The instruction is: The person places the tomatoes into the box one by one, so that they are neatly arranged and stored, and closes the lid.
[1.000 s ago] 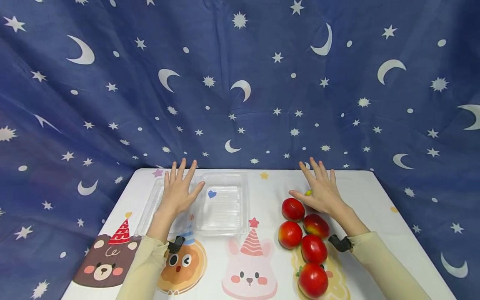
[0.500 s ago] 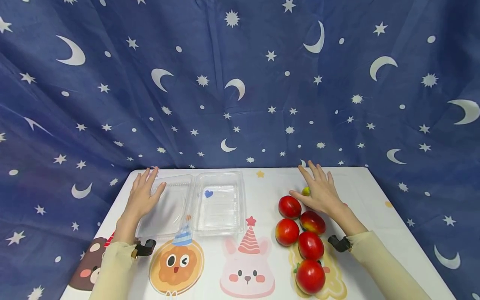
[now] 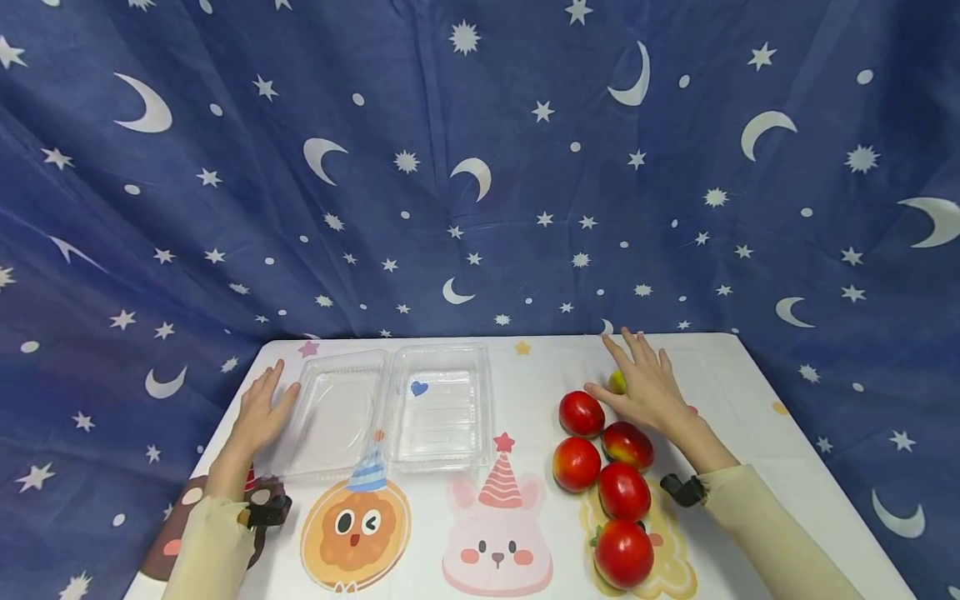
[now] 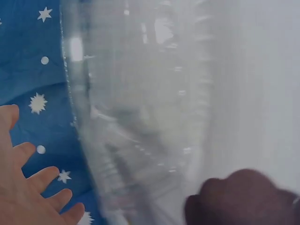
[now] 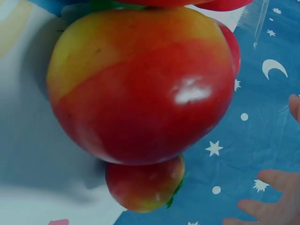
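Note:
My left hand [image 3: 258,421] is open, fingers spread, just left of a clear plastic clamshell container. Its lid half [image 3: 337,417] lies nearest that hand, and its base half [image 3: 440,408] lies to the right, holding nothing. My right hand [image 3: 647,387], also with spread fingers, hovers by the far end of a group of red fruit. A tomato [image 3: 623,553] with a green stem sits nearest me, and a red-and-yellow fruit [image 3: 627,445] lies just below the right hand. That hand partly covers a yellow-green piece [image 3: 617,382]. In the right wrist view, a large red-yellow fruit [image 5: 145,89] fills the middle.
The white tablecloth [image 3: 525,433] bears printed cartoon animals and stars. Behind the table hangs a dark blue curtain [image 3: 480,208] with moons and stars, close to the far edge. Both wrists wear small black cameras.
My left hand has moved left and back toward me, from over the container's lid half to beside it. My right hand has barely moved, and the fruit lies as before.

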Demonstrator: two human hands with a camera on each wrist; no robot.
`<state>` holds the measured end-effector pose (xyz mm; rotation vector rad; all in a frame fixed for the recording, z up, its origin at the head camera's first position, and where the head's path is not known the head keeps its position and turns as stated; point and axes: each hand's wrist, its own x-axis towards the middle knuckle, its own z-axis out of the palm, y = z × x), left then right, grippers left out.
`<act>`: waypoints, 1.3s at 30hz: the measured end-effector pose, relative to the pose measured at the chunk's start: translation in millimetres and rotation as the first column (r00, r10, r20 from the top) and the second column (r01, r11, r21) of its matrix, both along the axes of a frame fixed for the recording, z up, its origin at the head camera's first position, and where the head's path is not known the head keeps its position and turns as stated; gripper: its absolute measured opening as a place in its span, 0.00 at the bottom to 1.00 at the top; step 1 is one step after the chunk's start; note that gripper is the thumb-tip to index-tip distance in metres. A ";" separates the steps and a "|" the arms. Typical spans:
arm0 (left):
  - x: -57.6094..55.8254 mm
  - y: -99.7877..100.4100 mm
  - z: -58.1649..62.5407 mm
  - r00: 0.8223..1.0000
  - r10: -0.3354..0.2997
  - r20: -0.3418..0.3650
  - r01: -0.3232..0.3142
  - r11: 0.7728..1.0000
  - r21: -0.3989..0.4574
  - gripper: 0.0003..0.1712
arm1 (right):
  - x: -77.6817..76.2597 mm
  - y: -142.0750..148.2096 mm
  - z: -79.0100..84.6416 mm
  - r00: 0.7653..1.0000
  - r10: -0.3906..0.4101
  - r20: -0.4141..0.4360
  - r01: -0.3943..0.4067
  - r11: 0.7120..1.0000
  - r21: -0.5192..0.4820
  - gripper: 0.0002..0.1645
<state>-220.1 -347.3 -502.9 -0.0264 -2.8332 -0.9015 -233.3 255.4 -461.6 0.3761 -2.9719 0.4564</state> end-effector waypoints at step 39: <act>12.7 -5.7 -48.5 0.999 -0.046 0.007 0.031 0.776 0.629 0.38 | -18.1 62.0 -22.2 0.959 0.040 0.279 0.053 0.946 -0.319 0.29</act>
